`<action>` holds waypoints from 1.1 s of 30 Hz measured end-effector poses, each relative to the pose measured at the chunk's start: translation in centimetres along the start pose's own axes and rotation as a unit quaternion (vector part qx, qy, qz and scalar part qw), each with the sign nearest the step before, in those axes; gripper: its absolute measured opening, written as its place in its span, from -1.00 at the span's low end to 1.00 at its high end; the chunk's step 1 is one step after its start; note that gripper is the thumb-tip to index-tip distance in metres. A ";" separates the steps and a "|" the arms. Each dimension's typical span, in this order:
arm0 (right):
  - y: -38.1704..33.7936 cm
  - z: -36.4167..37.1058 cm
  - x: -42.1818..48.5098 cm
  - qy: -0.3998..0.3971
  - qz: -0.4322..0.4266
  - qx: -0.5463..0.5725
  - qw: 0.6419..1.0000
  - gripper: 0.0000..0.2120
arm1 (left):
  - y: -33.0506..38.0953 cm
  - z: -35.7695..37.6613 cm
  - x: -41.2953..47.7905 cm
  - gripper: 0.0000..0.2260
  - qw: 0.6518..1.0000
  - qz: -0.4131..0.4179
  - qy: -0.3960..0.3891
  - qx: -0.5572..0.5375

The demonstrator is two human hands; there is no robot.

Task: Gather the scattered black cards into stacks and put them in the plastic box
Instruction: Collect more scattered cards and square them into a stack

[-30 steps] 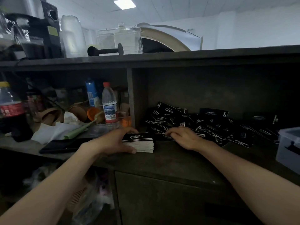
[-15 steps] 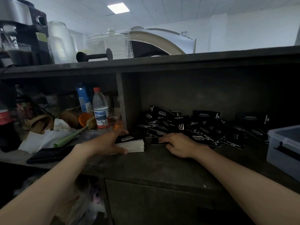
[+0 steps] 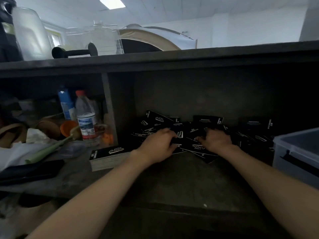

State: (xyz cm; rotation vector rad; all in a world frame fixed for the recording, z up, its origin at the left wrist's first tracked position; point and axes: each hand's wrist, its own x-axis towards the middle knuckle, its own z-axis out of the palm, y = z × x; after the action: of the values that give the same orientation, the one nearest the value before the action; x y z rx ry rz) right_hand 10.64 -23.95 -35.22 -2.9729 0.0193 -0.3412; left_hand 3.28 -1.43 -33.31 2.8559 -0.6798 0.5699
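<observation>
On the lower surface (image 3: 172, 178), both hands lay among the loose cards (image 3: 198, 148). The left hand (image 3: 155, 145) and the right hand (image 3: 215, 142) had fingers curled onto cards; a firm grip could not be confirmed. The squared stack (image 3: 110, 155) lay just left of the left hand. The plastic box (image 3: 296, 152) stood to the right, nearer the right hand.

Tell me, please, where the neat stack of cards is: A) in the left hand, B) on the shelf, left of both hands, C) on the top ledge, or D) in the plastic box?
B: the stack lies on the shelf, left of the left hand and right hand, which are both at the loose cards.
</observation>
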 end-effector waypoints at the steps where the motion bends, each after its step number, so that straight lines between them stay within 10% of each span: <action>1: 0.3 0.5 0.0 -0.004 -0.017 0.008 1.000 -0.40 | 0.4 0.8 0.9 -0.59 1.000 -0.019 -0.015 -0.001; 13: 2.5 -0.2 1.3 0.150 -0.122 0.072 0.979 -0.72 | -2.2 5.7 4.1 -0.85 0.988 -0.078 0.034 -0.125; 17: 2.3 -1.4 1.1 0.263 -0.139 0.190 0.936 -0.79 | -2.3 5.3 3.9 -0.66 0.974 -0.077 0.120 -0.176; 22: 0.9 -3.0 -0.7 -0.013 -0.243 0.416 0.876 -0.88 | -1.1 3.7 3.5 -0.46 0.935 -0.059 0.145 -0.319; 25: 0.7 -3.2 -0.7 -0.017 -0.164 0.522 0.837 -0.86 | -1.2 3.6 3.0 -0.64 0.929 -0.026 0.074 -0.363; 28: 2.6 -4.2 0.1 0.119 0.036 0.316 0.940 -0.70 | -1.0 3.4 2.6 -0.70 0.938 -0.002 0.058 -0.343; 33: 3.2 -3.7 -1.2 -0.065 0.134 0.040 0.988 -0.25 | -0.6 3.2 2.3 -0.75 0.939 -0.003 0.031 -0.341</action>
State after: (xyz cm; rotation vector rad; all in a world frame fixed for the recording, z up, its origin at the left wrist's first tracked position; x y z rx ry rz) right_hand 8.67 -27.66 -32.38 -2.8572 0.3774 -0.1097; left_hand 6.52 -2.51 -35.32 2.1808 -0.6886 0.3304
